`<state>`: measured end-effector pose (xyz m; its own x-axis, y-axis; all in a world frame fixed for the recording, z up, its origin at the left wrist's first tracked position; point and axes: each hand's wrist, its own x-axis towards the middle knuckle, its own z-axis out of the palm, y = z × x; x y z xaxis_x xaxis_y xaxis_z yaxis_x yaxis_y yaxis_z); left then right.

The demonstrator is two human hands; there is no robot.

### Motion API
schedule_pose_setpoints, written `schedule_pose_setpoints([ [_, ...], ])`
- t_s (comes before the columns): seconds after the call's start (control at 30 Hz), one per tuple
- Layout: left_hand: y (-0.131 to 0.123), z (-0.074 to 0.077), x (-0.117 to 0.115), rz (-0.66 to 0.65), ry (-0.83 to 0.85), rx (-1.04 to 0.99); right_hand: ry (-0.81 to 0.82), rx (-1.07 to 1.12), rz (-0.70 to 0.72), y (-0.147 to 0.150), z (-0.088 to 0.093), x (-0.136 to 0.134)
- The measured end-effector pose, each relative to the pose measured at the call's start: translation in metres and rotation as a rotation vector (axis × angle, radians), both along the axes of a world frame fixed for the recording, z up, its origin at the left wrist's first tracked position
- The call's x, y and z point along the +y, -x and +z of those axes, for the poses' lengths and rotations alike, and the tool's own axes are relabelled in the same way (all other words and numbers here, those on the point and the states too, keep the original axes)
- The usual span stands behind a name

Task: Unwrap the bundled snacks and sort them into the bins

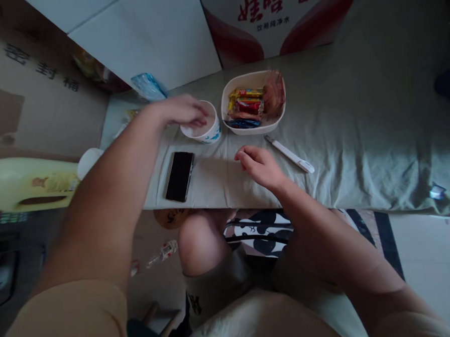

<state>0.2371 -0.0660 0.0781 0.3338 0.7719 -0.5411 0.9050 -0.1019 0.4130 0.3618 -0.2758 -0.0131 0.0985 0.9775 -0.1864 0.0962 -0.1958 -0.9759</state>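
My left hand (186, 110) reaches over the rim of a white paper tub (212, 134) with blue print, fingers pointing down at its opening. Those fingers are smeared, so I cannot make out whether they hold anything. On the cloth, my right hand (260, 165) rests with its fingers loosely curled in and nothing visible in them. A white cutter-like tool (290, 154) with a metal tip lies just right of that hand. Behind it stands a cream plastic basket (228, 129) with several wrapped snacks (249, 106) inside. A dark-screened phone (179, 176) lies in front of the tub.
At the back are a white panel (154, 39) and a water carton (278, 25) with red lettering. A blue plastic packet (149, 86) lies behind my left wrist. To the left lies a pale yellow jug (29, 171). A small shiny wrapper (437, 192) lies at right.
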Motion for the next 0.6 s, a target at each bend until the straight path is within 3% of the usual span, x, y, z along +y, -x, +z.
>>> schedule_pose_setpoints([
  [0.13,0.036,0.022,0.026,0.261,-0.536,-0.101,0.004,-0.024,0.023,0.003,-0.001,-0.004],
  [0.2,0.067,0.021,0.042,0.353,-0.702,-0.068,0.015,-0.036,0.032,0.003,-0.003,-0.006],
  [0.27,0.106,0.010,0.055,0.403,-0.771,0.013,0.028,-0.052,0.031,0.003,-0.004,-0.008],
  [0.37,0.164,-0.016,0.068,0.431,-0.706,0.101,0.045,-0.077,0.036,0.003,-0.007,-0.007],
  [0.43,0.192,-0.036,0.075,0.356,-0.641,0.056,0.052,-0.083,0.045,0.003,-0.008,-0.005],
  [0.5,0.207,-0.052,0.080,0.286,-0.574,-0.072,0.056,-0.089,0.050,0.004,-0.009,-0.002],
  [0.6,0.209,-0.065,0.084,0.196,-0.491,-0.123,0.058,-0.086,0.044,0.005,-0.010,0.000],
])
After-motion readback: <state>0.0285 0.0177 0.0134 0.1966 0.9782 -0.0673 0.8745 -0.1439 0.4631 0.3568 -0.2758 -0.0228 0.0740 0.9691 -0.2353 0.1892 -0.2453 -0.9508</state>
